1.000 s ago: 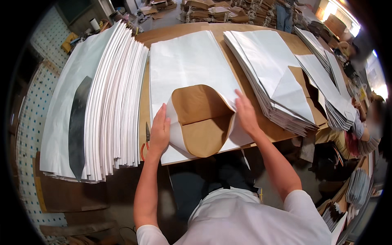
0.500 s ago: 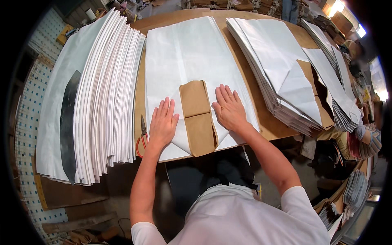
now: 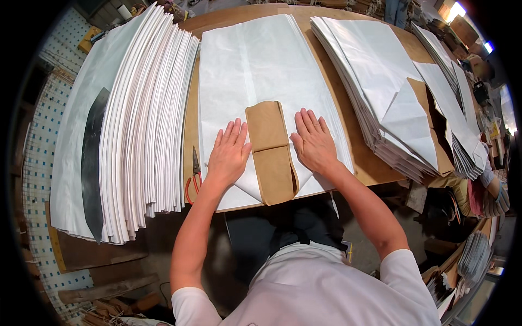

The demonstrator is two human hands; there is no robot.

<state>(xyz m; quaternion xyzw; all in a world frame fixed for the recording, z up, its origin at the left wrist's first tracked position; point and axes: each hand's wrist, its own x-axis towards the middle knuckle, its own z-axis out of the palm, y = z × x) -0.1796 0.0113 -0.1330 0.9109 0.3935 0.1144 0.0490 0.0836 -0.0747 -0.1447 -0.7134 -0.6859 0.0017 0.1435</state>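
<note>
Flat on the table in front of me lies a white paper sack [image 3: 250, 60], on top of a few others. Its near end is folded, with white corner flaps and a brown paper inner face [image 3: 272, 163] showing in the middle. My left hand [image 3: 229, 155] presses flat on the fold left of the brown strip, fingers stretched out and together. On the strip's right side my right hand [image 3: 314, 142] lies flat too, fingers extended. Neither hand grips anything. Red-handled scissors [image 3: 194, 176] rest on the table left of my left forearm.
A tall fanned stack of white sacks [image 3: 147, 125] stands at the left, with a dark curved strip [image 3: 94, 163] against it. To the right is a stack of sacks [image 3: 364, 60] with folded ends. The wooden table [image 3: 342, 103] shows between them. A gloved hand [image 3: 499, 198] appears at the far right.
My left hand has shifted slightly inward, closer to the brown strip, and both palms remain on the fold. The whole view has moved a little. The sack's fold looks the same.
</note>
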